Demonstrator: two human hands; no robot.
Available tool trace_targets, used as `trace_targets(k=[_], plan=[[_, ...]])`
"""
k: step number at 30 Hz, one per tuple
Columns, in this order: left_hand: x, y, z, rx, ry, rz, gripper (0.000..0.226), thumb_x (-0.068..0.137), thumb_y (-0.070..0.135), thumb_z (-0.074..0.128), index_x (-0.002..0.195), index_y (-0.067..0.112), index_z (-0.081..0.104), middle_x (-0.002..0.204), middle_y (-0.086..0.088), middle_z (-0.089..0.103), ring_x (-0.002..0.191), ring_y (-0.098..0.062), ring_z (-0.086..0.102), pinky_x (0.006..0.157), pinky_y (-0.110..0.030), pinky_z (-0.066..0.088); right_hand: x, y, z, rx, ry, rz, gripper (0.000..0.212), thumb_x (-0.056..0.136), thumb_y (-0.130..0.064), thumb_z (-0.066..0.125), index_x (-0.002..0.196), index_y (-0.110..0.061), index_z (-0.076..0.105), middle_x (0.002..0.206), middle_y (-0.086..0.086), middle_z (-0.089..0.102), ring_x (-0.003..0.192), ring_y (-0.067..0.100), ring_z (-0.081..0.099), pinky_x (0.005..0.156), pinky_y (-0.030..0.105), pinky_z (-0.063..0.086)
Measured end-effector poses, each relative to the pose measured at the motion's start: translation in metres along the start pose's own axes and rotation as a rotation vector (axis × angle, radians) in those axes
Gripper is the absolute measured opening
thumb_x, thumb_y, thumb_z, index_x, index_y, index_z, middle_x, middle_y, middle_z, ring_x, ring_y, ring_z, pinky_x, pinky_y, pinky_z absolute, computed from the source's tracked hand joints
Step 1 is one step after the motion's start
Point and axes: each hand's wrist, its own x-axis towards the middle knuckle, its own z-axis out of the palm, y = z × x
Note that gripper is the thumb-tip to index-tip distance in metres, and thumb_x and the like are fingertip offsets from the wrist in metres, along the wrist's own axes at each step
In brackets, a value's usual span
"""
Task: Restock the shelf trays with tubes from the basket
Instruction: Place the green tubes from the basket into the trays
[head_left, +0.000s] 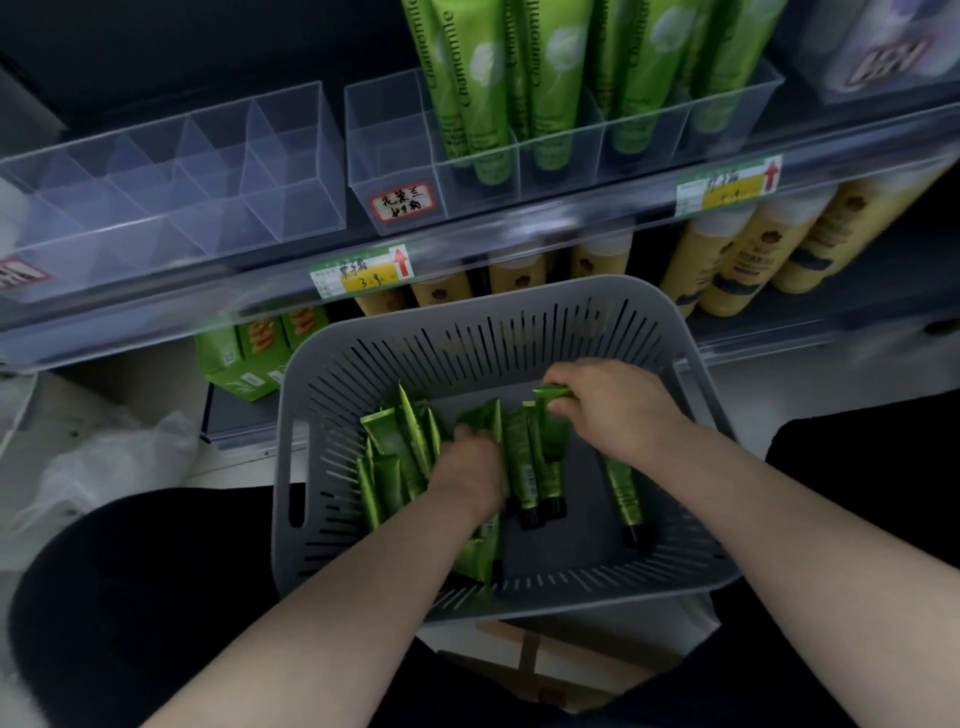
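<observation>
Shelving ahead, dim light. Clear shelf trays (208, 182) sit above and to the left of both hands, their compartments showing no stock; likely the ones to fill. Along the same shelf, above my right hand, another tray holds tall green tubes (483, 78) standing upright, with a handwritten label (402, 202) on its front. Yellow tubes (737, 260) line the shelf below, beyond the basket's far rim. Green boxes (260, 353) lie beyond my left hand, off to the left.

Grey slotted basket (519, 293) rests across my knees, close under the shelf. I judge it is kept there so the lift from basket to tray is short. Both hands are down inside it.

Right hand (613, 405): fingers curled round one small tube (553, 392) near the far wall, its crimped end poking out to the left of my knuckles. Held by the body, which should leave either end free to go into a compartment.

Left hand (467, 473): pushed into the pile, fingertips hidden among the stock. Cannot tell whether it grips anything or only rakes.

Loose tubes (395, 457) lie mostly left of and under my left hand, crimped ends away from me, black caps toward me. A few lie between the two hands. One stray tube (623, 493) lies alone, nearer me than my right hand, just beside that wrist.
</observation>
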Motion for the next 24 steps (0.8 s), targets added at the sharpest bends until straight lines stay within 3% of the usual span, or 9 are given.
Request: trace_targets(k=[2, 4, 6, 9, 12, 15, 17, 20, 24], plan=[[-0.006, -0.004, 0.004, -0.082, -0.098, 0.000, 0.078, 0.079, 0.007, 0.070, 0.142, 0.002, 0.025, 0.145, -0.018, 0.027, 0.129, -0.029, 0.043, 0.101, -0.032, 0.042, 0.002, -0.002, 0.000, 0.014, -0.002, -0.007, 0.019, 0.094, -0.032, 0.053, 0.112, -0.028, 0.059, 0.105, -0.002, 0.061, 0.097, 0.020, 0.057, 0.072, 0.032, 0.046], [-0.013, -0.006, 0.009, -0.113, -0.161, 0.012, 0.082, 0.082, 0.008, 0.068, 0.146, 0.002, 0.017, 0.147, -0.017, 0.025, 0.131, -0.028, 0.042, 0.101, -0.033, 0.041, 0.003, -0.003, 0.000, 0.024, -0.007, -0.007, 0.016, 0.094, -0.032, 0.052, 0.108, -0.027, 0.059, 0.102, -0.003, 0.061, 0.095, 0.019, 0.057, 0.070, 0.031, 0.045], [-0.013, -0.006, 0.014, -0.118, -0.179, 0.034, 0.072, 0.084, 0.012, 0.064, 0.144, 0.003, 0.024, 0.142, -0.016, 0.037, 0.125, -0.027, 0.047, 0.097, -0.033, 0.045, 0.003, -0.004, 0.000, 0.002, -0.009, -0.010, 0.016, 0.095, -0.031, 0.051, 0.108, -0.026, 0.059, 0.102, -0.002, 0.062, 0.094, 0.019, 0.057, 0.069, 0.031, 0.044], [-0.001, 0.003, 0.009, -0.230, -0.121, 0.047, 0.045, 0.087, 0.023, 0.062, 0.127, 0.008, 0.046, 0.121, -0.010, 0.056, 0.104, -0.023, 0.059, 0.078, -0.029, 0.051, 0.001, -0.002, 0.001, -0.077, -0.018, -0.006, 0.021, 0.096, -0.030, 0.050, 0.114, -0.024, 0.058, 0.106, 0.001, 0.062, 0.097, 0.021, 0.057, 0.069, 0.031, 0.042], [0.010, 0.013, 0.004, -0.354, -0.077, 0.024, 0.049, 0.091, 0.025, 0.059, 0.133, 0.008, 0.039, 0.113, -0.010, 0.059, 0.097, -0.022, 0.060, 0.070, -0.029, 0.051, -0.002, 0.004, 0.000, -0.136, -0.050, 0.030, 0.026, 0.095, -0.030, 0.051, 0.120, -0.025, 0.056, 0.112, 0.003, 0.061, 0.102, 0.023, 0.056, 0.070, 0.030, 0.039], [0.016, 0.016, 0.003, -0.481, -0.038, -0.020, 0.057, 0.090, 0.025, 0.064, 0.136, 0.007, 0.036, 0.122, -0.011, 0.056, 0.108, -0.023, 0.056, 0.079, -0.028, 0.050, -0.005, 0.008, -0.003, -0.121, -0.067, 0.066, 0.028, 0.095, -0.033, 0.051, 0.123, -0.027, 0.054, 0.117, 0.002, 0.060, 0.106, 0.023, 0.056, 0.073, 0.031, 0.041], [0.019, 0.016, 0.007, -0.528, -0.030, -0.022, 0.053, 0.087, 0.028, 0.067, 0.131, 0.009, 0.043, 0.123, -0.009, 0.056, 0.110, -0.023, 0.055, 0.082, -0.028, 0.048, -0.005, 0.009, -0.005, -0.103, -0.066, 0.076, 0.028, 0.095, -0.033, 0.051, 0.123, -0.028, 0.054, 0.118, 0.002, 0.060, 0.107, 0.023, 0.056, 0.075, 0.032, 0.042], [0.018, 0.017, 0.011, -0.536, 0.016, 0.017, 0.034, 0.090, 0.033, 0.062, 0.116, 0.011, 0.058, 0.112, -0.008, 0.063, 0.099, -0.024, 0.060, 0.078, -0.028, 0.051, -0.003, 0.010, -0.004, -0.091, -0.068, 0.075, 0.028, 0.095, -0.031, 0.051, 0.122, -0.027, 0.055, 0.117, 0.002, 0.060, 0.107, 0.022, 0.055, 0.075, 0.032, 0.042], [0.019, 0.008, -0.002, -0.725, 0.158, -0.002, 0.024, 0.091, 0.032, 0.059, 0.099, 0.011, 0.066, 0.096, -0.008, 0.068, 0.087, -0.023, 0.064, 0.075, -0.034, 0.056, 0.000, 0.007, -0.003, -0.055, -0.072, 0.070, 0.028, 0.095, -0.028, 0.052, 0.122, -0.024, 0.056, 0.118, 0.002, 0.057, 0.110, 0.022, 0.051, 0.081, 0.034, 0.044]])
